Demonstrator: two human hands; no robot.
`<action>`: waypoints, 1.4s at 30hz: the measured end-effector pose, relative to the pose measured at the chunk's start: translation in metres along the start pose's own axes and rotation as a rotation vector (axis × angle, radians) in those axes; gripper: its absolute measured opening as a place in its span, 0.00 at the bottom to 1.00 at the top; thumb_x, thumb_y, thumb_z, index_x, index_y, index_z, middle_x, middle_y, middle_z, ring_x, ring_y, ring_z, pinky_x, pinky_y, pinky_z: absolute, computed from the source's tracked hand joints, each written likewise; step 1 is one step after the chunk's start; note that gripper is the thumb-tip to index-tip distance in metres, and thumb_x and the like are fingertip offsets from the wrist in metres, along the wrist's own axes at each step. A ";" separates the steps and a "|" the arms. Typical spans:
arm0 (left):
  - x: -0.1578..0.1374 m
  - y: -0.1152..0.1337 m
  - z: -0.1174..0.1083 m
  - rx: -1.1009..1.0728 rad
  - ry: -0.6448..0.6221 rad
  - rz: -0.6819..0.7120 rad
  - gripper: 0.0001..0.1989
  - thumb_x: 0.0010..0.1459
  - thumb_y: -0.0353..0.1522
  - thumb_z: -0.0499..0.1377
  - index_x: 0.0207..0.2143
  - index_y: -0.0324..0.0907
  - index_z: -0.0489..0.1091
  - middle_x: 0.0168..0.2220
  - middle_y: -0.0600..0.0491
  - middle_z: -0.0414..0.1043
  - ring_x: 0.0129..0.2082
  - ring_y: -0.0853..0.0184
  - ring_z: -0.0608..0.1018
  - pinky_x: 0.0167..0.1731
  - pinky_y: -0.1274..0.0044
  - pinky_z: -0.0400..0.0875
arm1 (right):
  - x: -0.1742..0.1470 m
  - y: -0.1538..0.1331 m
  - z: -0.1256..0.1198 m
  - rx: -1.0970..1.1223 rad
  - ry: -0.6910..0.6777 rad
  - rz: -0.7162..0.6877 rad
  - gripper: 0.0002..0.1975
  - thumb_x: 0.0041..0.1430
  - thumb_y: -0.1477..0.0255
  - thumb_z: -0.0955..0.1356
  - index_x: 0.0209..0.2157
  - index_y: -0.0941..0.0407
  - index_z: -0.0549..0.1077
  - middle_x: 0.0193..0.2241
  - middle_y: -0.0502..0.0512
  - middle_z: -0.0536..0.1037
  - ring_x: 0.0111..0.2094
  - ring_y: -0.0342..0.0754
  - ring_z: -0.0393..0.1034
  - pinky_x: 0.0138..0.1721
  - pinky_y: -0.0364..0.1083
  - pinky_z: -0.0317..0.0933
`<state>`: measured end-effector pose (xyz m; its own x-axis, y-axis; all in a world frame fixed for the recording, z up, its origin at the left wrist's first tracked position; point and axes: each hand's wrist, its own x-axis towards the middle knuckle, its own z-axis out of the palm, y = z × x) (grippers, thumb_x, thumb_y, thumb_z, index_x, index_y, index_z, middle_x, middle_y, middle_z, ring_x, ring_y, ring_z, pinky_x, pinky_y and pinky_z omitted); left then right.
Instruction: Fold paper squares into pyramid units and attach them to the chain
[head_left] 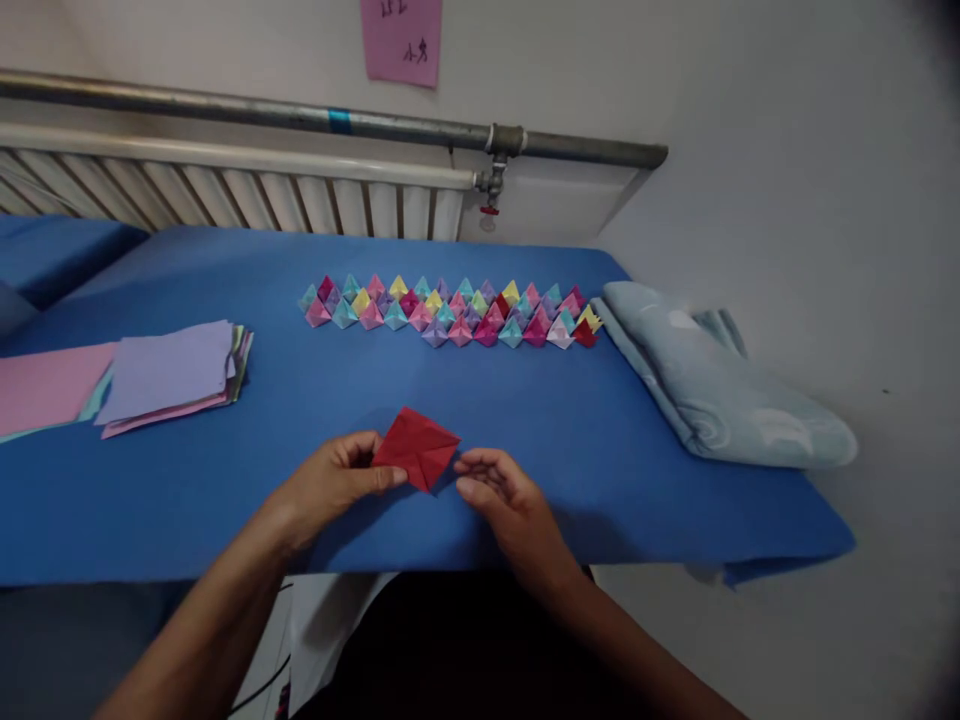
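A folded square of red origami paper (pixel 420 445) with diagonal creases is held above the blue-covered table (pixel 315 380). My left hand (pixel 337 480) pinches its left corner, thumb on top and fingers beneath. Just right of the paper, my right hand (pixel 510 505) is apart from it, fingers curved and a gap between thumb and fingertips, with nothing in it. Beyond both hands stand rows of small folded paper pieces (pixel 459 330) in pink, teal, yellow, purple and red.
To the left lies a stack of coloured paper sheets (pixel 169 370), with a pink sheet (pixel 52 385) beside it. A folded light-blue blanket (pixel 720 380) rests at the right end. A radiator (pixel 300 200) and a metal pipe (pixel 247 112) run along the wall behind the table.
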<state>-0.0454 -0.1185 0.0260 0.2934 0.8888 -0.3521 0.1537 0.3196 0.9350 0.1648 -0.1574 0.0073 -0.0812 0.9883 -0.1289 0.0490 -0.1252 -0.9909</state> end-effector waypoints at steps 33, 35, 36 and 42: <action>0.000 0.007 0.001 -0.124 -0.053 -0.056 0.09 0.43 0.34 0.66 0.25 0.39 0.70 0.21 0.60 0.68 0.23 0.76 0.67 0.27 0.81 0.62 | 0.018 -0.016 0.012 -0.143 -0.177 0.032 0.04 0.53 0.72 0.67 0.30 0.54 0.74 0.24 0.45 0.71 0.26 0.41 0.62 0.30 0.41 0.57; 0.001 0.006 -0.001 -0.098 -0.069 -0.061 0.09 0.44 0.34 0.66 0.24 0.39 0.69 0.21 0.61 0.66 0.22 0.76 0.66 0.26 0.81 0.61 | 0.019 -0.016 0.012 -0.176 -0.175 0.016 0.04 0.53 0.72 0.66 0.30 0.54 0.74 0.24 0.44 0.70 0.26 0.40 0.62 0.29 0.40 0.56; 0.001 0.006 -0.001 -0.086 -0.075 -0.057 0.09 0.44 0.34 0.65 0.24 0.39 0.69 0.21 0.61 0.66 0.22 0.76 0.66 0.26 0.81 0.61 | 0.019 -0.016 0.012 -0.195 -0.178 0.006 0.04 0.54 0.72 0.66 0.30 0.54 0.74 0.23 0.44 0.70 0.25 0.40 0.62 0.29 0.40 0.56; 0.001 -0.001 0.001 0.260 0.009 0.198 0.06 0.53 0.35 0.59 0.28 0.41 0.70 0.26 0.58 0.71 0.27 0.71 0.71 0.29 0.77 0.64 | 0.024 -0.008 0.008 -0.504 -0.094 -0.396 0.06 0.59 0.73 0.64 0.33 0.55 0.74 0.29 0.50 0.75 0.31 0.44 0.67 0.35 0.44 0.59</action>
<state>-0.0445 -0.1186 0.0251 0.3335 0.9286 -0.1629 0.3309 0.0465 0.9425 0.1548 -0.1334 0.0122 -0.2746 0.9366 0.2175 0.4568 0.3261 -0.8276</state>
